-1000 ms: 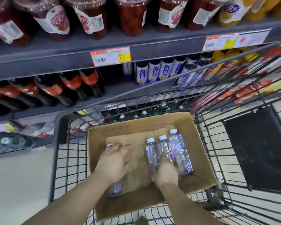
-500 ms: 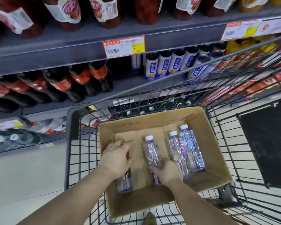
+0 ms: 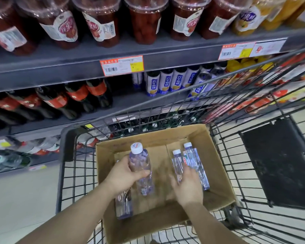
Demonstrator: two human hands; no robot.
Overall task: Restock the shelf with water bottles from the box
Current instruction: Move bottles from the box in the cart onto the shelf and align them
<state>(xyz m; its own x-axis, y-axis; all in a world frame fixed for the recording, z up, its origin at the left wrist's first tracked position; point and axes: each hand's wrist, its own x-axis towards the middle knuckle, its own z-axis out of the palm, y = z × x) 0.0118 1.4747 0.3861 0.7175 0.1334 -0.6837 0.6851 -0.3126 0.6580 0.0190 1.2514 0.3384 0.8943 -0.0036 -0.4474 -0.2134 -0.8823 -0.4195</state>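
Observation:
A brown cardboard box (image 3: 220,166) sits in a black wire cart (image 3: 67,143). My left hand (image 3: 123,175) is shut around a clear water bottle (image 3: 140,162) with a white cap, lifted above the box floor and tilted toward the shelf. A second water bottle (image 3: 123,206) lies under my left wrist at the box's near left corner. Two more water bottles (image 3: 192,159) lie side by side on the right of the box. My right hand (image 3: 187,186) rests on their lower ends with fingers spread, not closed around them.
The grey shelving (image 3: 77,67) faces the cart: red fruit cups on top, dark soda bottles (image 3: 60,101) and blue-white cans (image 3: 165,81) below. Clear bottles (image 3: 9,161) lie on the lowest shelf at left. A black flap (image 3: 278,161) hangs on the cart's right side.
The middle bottle went from my right hand into my left hand and rose above the box floor. My right hand shifted right onto the two remaining bottles.

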